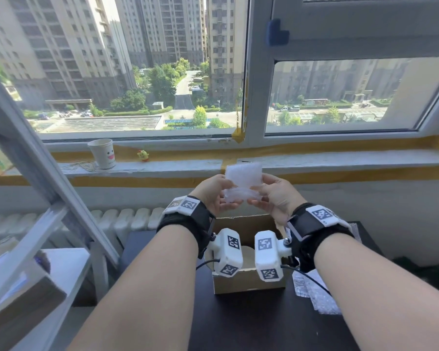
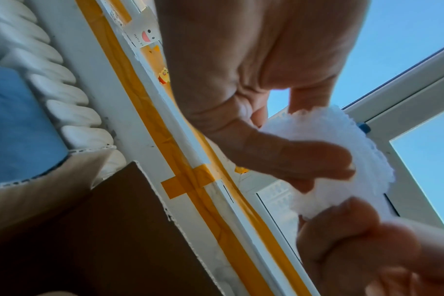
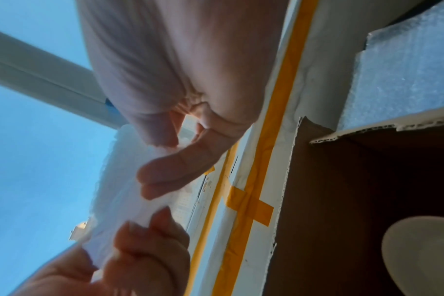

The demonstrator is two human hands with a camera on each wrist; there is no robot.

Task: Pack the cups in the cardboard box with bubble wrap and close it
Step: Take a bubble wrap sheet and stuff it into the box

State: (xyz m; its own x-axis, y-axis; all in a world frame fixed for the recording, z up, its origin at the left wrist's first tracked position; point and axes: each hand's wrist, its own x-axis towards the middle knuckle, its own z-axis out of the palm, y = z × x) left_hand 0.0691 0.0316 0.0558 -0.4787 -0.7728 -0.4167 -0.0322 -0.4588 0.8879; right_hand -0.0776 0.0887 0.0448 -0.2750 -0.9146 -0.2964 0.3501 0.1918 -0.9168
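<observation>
Both hands hold a small white piece of bubble wrap (image 1: pixel 243 176) up in front of the window sill. My left hand (image 1: pixel 217 192) pinches its left edge and my right hand (image 1: pixel 269 193) pinches its right edge. The wrist views show the thumbs pressed on the bubble wrap (image 2: pixel 342 152) (image 3: pixel 124 180). Below the hands an open cardboard box (image 1: pixel 249 281) stands on the dark table. A pale rounded cup (image 3: pixel 423 252) lies inside the box (image 3: pixel 342 200). A paper cup (image 1: pixel 102 153) with a smiling face stands on the sill at the left.
More bubble wrap (image 1: pixel 317 292) lies on the dark table (image 1: pixel 251 323) right of the box. A small yellow chick toy (image 1: pixel 143 155) sits on the sill. A white radiator (image 1: pixel 127 219) runs under the window. A metal frame (image 1: pixel 41 173) stands at the left.
</observation>
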